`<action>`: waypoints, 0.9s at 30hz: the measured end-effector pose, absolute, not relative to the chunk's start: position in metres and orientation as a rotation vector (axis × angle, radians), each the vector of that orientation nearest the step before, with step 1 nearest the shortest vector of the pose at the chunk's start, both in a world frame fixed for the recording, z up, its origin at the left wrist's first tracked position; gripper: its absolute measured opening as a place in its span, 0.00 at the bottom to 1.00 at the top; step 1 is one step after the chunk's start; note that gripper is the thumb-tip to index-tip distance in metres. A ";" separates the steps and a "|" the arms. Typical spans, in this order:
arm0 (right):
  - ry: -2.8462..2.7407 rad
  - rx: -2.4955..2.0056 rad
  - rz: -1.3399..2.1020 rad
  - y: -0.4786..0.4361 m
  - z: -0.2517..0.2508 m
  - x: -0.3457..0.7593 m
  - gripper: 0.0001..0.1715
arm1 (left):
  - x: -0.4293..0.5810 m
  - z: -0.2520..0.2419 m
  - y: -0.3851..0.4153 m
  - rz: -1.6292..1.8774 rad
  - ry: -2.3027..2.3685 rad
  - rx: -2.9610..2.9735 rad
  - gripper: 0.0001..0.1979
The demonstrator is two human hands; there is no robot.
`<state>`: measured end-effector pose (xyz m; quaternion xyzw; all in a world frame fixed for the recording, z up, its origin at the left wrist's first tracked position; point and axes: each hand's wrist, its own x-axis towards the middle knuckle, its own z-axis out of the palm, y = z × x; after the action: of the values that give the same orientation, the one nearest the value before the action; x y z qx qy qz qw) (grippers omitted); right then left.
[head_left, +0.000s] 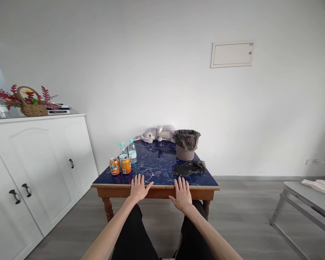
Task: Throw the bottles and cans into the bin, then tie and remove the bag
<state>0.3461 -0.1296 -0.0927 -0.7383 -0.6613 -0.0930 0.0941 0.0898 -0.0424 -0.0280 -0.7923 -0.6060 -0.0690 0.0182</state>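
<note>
My left hand [138,188] lies palm down on the front edge of the blue marble-patterned table [157,166], fingers spread and holding nothing. Nearest to it are two orange cans, one [126,165] beside the other [115,167]. Behind them stand two clear bottles with teal caps, one [132,152] right of the other [122,151]. My right hand [182,193] rests on the same edge, fingers apart, with nothing in it. Just beyond its fingertips lies a crumpled black plastic bag [189,168]. A bin [185,153] lined with a black bag stands behind that.
A grey plush toy [158,133] lies at the table's back edge by the wall. On the left, a white cabinet [43,162] bears a flower basket [34,109]. A grey folding table [311,195] with white cloth stands at the right.
</note>
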 end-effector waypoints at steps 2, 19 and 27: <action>-1.964 -2.191 -0.275 -0.129 -0.093 0.346 0.55 | 0.090 -0.028 -0.042 -0.218 -1.884 -2.459 0.57; -1.949 -2.183 -0.257 -0.128 -0.093 0.344 0.56 | 0.089 -0.021 -0.046 -0.190 -1.888 -2.477 0.57; -1.952 -2.175 -0.244 -0.128 -0.093 0.346 0.56 | 0.092 -0.022 -0.046 -0.184 -1.901 -2.460 0.56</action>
<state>0.3464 -0.1284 -0.0928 -0.7376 -0.6620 -0.0829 0.1043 0.0916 -0.0456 -0.0222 -0.7898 -0.6103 -0.0592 0.0137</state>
